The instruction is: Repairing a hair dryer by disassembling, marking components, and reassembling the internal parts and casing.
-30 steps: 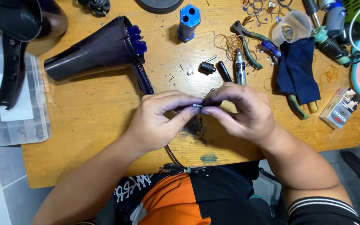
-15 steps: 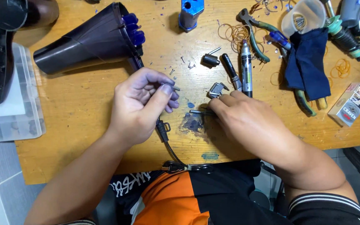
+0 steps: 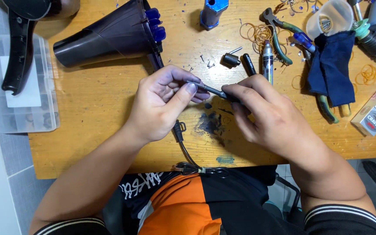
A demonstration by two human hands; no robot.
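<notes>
My left hand point(image 3: 165, 102) and my right hand point(image 3: 264, 113) meet over the middle of a wooden table point(image 3: 92, 117). Between their fingertips they hold a thin dark rod-like tool point(image 3: 212, 90), lying nearly level; the left thumb and fingers pinch one end, the right fingers grip the other. A dark purple hair dryer body point(image 3: 109, 37) lies just beyond the left hand. Its black cord and plug point(image 3: 179, 130) run under my left wrist toward the table's near edge.
Beyond the hands lie small screws point(image 3: 207, 63), a black cylinder point(image 3: 230, 59), a silver pen-like tool point(image 3: 267, 61), rubber bands point(image 3: 257, 31) and green-handled pliers point(image 3: 279, 37). A dark blue cloth point(image 3: 329, 67) lies right. A clear plastic organiser box point(image 3: 22, 87) stands left; a small printed box point(image 3: 373, 114) far right.
The hands were apart half a second ago, the right one reaching near small parts on the table. They have come together again and now both grip the thin dark tool.
</notes>
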